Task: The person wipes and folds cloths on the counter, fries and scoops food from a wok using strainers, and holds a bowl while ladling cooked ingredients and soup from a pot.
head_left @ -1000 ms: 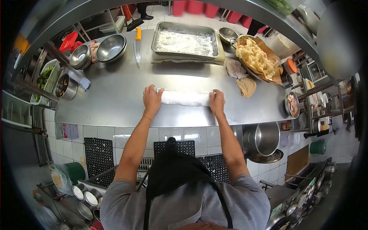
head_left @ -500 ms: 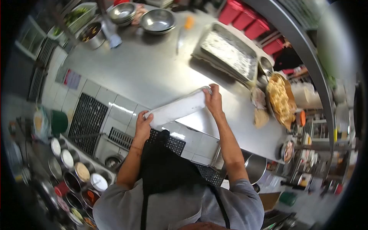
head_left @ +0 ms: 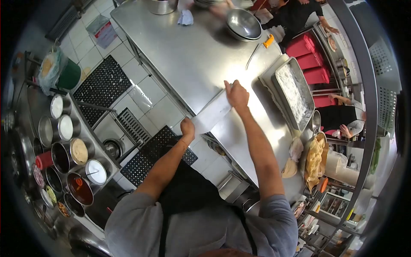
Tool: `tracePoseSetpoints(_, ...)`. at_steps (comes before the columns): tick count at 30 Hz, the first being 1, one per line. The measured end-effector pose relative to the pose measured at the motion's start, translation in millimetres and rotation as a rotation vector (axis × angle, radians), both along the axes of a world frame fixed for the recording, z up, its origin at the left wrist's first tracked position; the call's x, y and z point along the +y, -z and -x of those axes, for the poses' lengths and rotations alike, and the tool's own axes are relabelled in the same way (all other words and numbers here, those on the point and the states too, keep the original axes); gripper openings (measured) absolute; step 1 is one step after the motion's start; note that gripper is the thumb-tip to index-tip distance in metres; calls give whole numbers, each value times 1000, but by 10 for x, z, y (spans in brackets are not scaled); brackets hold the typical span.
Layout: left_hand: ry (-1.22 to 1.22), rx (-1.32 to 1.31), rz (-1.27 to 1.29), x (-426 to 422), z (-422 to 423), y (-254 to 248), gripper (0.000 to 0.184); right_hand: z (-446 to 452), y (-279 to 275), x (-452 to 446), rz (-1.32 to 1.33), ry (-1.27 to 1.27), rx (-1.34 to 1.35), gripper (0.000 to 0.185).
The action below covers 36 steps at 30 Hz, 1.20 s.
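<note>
A white, flat rectangular piece (head_left: 210, 115) is stretched between my two hands at the near edge of the steel table (head_left: 175, 55); whether it is cloth or plastic I cannot make out. My left hand (head_left: 187, 127) is closed on its near left end. At the far right end, my right hand (head_left: 238, 95) grips the other side with the thumb up. Right of the hands lies a metal tray (head_left: 295, 90) holding a white, floury layer. Farther back, an orange-handled knife (head_left: 268, 41) rests on the table.
Metal bowls (head_left: 244, 25) and a small white cloth (head_left: 185, 17) occupy the far side. A pan of yellow, crisp-looking food (head_left: 315, 160) stands at right. Pots of sauces (head_left: 80, 188) line the left counter. Two people work beyond the table. Black mats (head_left: 158, 156) cover some floor.
My view has turned, so the table runs more steeply across it. The white piece shows a narrower, flatter shape between my hands. Two people are now visible at the right.
</note>
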<state>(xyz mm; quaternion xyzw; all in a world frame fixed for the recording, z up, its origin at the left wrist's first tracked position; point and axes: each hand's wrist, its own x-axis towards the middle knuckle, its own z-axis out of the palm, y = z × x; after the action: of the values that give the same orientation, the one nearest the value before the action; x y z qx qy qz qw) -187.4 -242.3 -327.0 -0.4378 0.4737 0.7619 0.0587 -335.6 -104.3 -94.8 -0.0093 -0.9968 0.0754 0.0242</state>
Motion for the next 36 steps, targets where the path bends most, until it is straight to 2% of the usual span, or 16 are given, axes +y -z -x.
tracePoseSetpoints(3,173,67,624,-202,-92,202,44,-151,376,-144,2,68,56,41)
tracePoseSetpoints(4,185,57,626,-290,-187,211,44,-271,449,-226,5,76,43,41)
tracePoseSetpoints(6,313,84,1044,-474,-250,331,46,-434,451,-326,44,-30,250,41)
tracePoseSetpoints(8,160,-42,759,-754,-217,286,38,-587,261,-356,106,73,49,41)
tracePoseSetpoints(9,73,118,540,-976,-168,140,35,-628,287,-254,170,167,49,42)
tracePoseSetpoints(10,70,123,556,-1090,-81,7,35,-652,309,-128,203,297,68,44)
tracePoseSetpoints(13,134,306,333,-1105,163,-1335,27,-721,-128,261,423,483,131,60)
tracePoseSetpoints(15,322,408,329,-789,329,-1979,26,-742,-293,423,484,434,221,49)
tracePoseSetpoints(19,376,346,116,-602,447,-1736,34,-908,-248,226,530,140,74,23)
tracePoseSetpoints(23,379,332,105,-610,402,-1681,33,-1159,113,-652,548,-48,232,24)
tracePoseSetpoints(26,417,282,150,-642,322,-1882,18,-1223,214,-992,502,89,78,26)
tracePoseSetpoints(30,325,126,-537,-629,267,-1737,47,-1246,471,-926,727,36,-23,26)
tracePoseSetpoints(31,406,143,-465,-567,274,-1913,57,-1273,455,-805,603,-215,54,33)
tracePoseSetpoints(33,510,59,-242,-549,254,-1957,48,-1309,419,-716,872,-136,-46,47)
tracePoseSetpoints(34,569,36,-154,-533,306,-1991,40,-1344,182,-618,1179,-31,-305,48)
tracePoseSetpoints(36,530,16,-143,-524,300,-2102,33,-1447,201,-492,1160,32,-207,44)
